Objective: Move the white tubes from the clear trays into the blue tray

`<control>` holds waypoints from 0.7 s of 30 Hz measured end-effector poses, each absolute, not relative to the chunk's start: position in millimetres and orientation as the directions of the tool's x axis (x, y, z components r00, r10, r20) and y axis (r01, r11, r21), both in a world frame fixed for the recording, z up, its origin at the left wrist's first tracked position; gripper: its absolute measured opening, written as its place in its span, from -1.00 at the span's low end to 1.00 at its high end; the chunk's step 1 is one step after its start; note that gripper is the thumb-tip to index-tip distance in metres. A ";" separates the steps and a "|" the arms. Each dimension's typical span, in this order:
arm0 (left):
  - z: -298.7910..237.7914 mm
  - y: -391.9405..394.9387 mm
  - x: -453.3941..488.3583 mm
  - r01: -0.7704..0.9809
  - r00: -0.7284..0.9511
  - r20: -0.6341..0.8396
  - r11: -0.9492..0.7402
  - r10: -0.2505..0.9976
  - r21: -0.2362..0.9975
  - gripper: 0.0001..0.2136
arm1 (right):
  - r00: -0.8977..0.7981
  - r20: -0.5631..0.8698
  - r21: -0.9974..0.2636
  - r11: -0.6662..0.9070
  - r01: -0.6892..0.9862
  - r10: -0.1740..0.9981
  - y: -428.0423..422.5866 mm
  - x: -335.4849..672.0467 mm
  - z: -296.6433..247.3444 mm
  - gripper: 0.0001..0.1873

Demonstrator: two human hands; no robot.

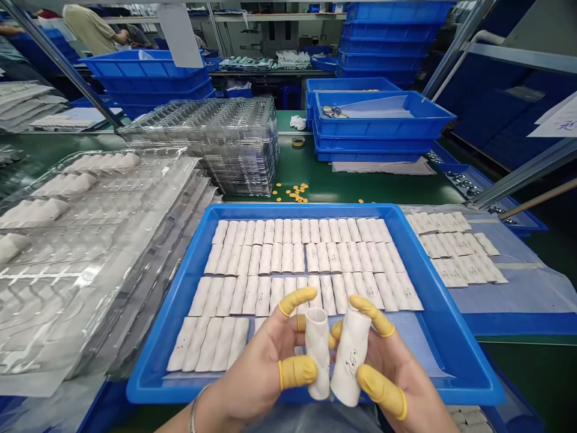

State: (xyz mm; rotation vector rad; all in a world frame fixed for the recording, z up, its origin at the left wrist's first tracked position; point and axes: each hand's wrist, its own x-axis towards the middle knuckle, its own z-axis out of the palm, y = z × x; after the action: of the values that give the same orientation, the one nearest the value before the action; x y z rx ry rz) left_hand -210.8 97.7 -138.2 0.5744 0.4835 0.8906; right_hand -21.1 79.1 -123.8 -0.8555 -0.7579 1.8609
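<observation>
My left hand (264, 364), in yellow finger cots, is closed around a white wavy-sided tube (318, 356) with an open, hollow top. Beside it, my right hand (399, 370), also in yellow finger cots, grips a second white tube (351, 361) that leans slightly and carries dark print. Both are held upright close together over the front of a blue tray (297, 210). Rows of similar white tubes (288, 258) lie in that tray on a pale sheet. The hands hide part of the front row.
Clear plastic blister trays (148, 186) are piled at left, and another tall stack (243, 144) stands behind. Small yellow discs (297, 193) lie on the green table. Blue bins (383, 129) sit at the back. More white tubes (464, 252) rest at right. A person (90, 30) is far left.
</observation>
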 end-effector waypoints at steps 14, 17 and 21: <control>-137.7 95.9 -225.2 -0.616 0.624 -0.118 0.578 0.773 0.535 -0.47 | -0.491 -0.203 -0.706 -0.474 -0.526 0.847 81.4 -35.5 -122.6 -0.38; -136.7 94.3 -228.7 -0.619 0.617 -0.115 0.570 0.778 0.540 -0.51 | -0.479 -0.226 -0.695 -0.485 -0.532 0.848 80.8 -35.0 -123.2 -0.31; -133.6 92.7 -229.9 -0.626 0.621 -0.104 0.571 0.777 0.531 -0.53 | -0.483 -0.227 -0.703 -0.485 -0.520 0.846 81.0 -34.2 -121.1 -0.40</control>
State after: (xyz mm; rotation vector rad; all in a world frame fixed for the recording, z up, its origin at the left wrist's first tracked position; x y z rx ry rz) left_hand -229.9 92.7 -133.6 0.4780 0.3459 0.8424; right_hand -34.2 81.0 -121.1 -0.7178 -0.7124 2.0371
